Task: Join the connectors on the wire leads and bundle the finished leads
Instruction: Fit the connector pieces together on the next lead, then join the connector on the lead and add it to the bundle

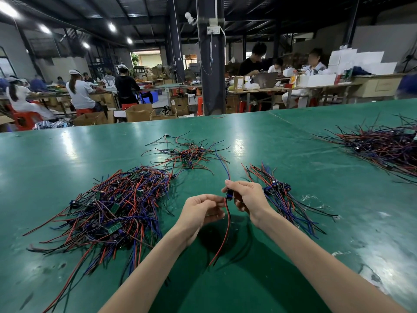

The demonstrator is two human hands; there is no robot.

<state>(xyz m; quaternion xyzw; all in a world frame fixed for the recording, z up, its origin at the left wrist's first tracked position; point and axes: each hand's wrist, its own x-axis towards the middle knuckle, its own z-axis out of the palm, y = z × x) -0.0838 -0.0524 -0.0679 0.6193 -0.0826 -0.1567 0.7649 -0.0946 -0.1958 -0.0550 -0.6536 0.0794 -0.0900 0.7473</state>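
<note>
My right hand (249, 197) grips a small blue connector part (229, 195) above the green table (259, 136). A blue and a red wire rise from it; a red and a black wire (228, 222) hang down toward me. My left hand (200, 210) is just left of it, fingers curled, fingertips at the hanging wires; whether it pinches them I cannot tell. A large tangled heap of red, blue and black leads with small green boards (112, 208) lies to the left. An aligned row of leads (279, 193) lies right of my right hand.
A smaller loose heap of leads (189, 154) lies farther out on the table. Another big pile (383, 143) sits at the far right. Beyond the table edge stand a dark pillar (211, 64), cardboard boxes, and seated people at other benches.
</note>
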